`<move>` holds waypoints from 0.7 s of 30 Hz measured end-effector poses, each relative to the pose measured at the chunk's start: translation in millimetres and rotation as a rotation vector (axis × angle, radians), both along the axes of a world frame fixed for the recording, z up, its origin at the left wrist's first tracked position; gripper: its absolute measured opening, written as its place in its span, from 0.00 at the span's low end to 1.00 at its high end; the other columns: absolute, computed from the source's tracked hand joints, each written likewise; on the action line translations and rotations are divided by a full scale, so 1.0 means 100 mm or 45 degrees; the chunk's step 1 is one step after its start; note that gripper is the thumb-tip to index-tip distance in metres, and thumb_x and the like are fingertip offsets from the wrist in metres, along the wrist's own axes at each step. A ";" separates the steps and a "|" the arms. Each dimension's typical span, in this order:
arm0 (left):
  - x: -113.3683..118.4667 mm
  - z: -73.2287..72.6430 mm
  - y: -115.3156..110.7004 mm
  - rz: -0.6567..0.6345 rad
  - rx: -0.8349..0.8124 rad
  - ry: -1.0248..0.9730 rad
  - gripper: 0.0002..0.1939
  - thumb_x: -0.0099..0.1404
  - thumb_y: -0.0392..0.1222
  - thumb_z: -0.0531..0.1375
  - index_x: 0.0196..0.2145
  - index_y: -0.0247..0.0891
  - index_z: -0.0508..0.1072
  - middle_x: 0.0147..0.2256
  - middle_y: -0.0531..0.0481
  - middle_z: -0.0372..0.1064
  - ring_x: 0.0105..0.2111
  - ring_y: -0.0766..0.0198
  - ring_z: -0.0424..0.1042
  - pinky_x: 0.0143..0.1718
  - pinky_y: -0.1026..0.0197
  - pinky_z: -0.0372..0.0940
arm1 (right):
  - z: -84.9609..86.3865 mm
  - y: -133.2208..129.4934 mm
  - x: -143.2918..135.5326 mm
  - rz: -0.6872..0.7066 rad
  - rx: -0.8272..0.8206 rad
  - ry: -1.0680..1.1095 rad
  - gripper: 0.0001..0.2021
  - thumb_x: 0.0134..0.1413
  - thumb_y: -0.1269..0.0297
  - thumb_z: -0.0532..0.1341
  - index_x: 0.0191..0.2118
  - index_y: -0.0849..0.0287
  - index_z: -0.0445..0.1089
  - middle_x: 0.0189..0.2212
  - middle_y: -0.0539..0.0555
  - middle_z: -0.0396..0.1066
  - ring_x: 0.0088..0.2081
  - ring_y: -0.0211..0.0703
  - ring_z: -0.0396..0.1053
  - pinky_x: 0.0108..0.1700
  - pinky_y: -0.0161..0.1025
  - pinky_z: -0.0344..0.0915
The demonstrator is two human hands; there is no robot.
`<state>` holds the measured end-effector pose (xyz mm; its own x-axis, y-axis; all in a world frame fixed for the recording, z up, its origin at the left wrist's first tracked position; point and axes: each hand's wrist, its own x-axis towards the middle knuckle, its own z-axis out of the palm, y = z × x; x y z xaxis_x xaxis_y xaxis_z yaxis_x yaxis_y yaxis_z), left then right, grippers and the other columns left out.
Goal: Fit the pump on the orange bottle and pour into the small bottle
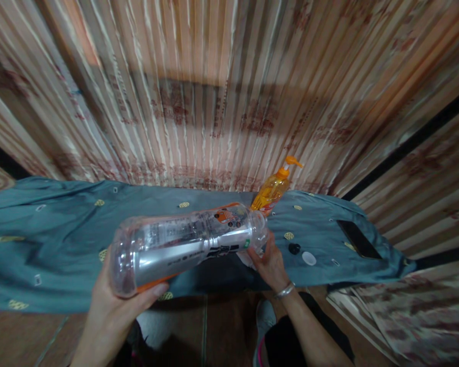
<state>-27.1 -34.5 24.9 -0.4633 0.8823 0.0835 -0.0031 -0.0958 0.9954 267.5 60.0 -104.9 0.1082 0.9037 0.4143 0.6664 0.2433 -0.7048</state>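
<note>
Near the middle of the view, above the near edge of a cloth-covered surface: one clear plastic bottle [187, 244], lying almost level, base toward the near left, neck toward the far right. Printed label with dark and orange markings around the body; contents not discernible.

Left hand [115, 300]: closed around the bottle's base end, palm beneath, thumb wrapped over the near side. Firm hold, carrying the bottle's weight.

Right hand [270, 262]: at the bottle's neck end, fingers curled up against the shoulder and mouth. Touching the bottle; whether it grips the neck fully or pinches something there cannot be told, as the bottle hides the fingertips. Silver bangle [285, 290] on the wrist.

Blue-grey cloth [53, 239]: spread across the surface from left to right, patterned with small yellow and white motifs, creased.

Orange pump bottle [273, 188]: upright but leaning, standing on the cloth at the far edge, just behind the clear bottle's neck. Orange pump head, nozzle pointing right.

Small dark cap [294, 248]: on the cloth, just right of the right hand.

White round cap [309, 258]: on the cloth, just beside the dark cap, slightly nearer.

Black phone [358, 238]: flat on the cloth, further right, well apart from the caps.

Striped curtain [222, 92]: backdrop behind the surface, pinkish with reddish pattern.
</note>
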 end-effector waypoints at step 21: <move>-0.15 -0.15 0.03 -0.020 0.026 0.012 0.52 0.43 0.58 0.81 0.64 0.46 0.73 0.61 0.45 0.75 0.62 0.47 0.74 0.64 0.58 0.67 | 0.02 0.00 -0.01 0.015 -0.015 0.022 0.28 0.65 0.49 0.64 0.63 0.59 0.65 0.51 0.63 0.82 0.50 0.60 0.84 0.51 0.53 0.81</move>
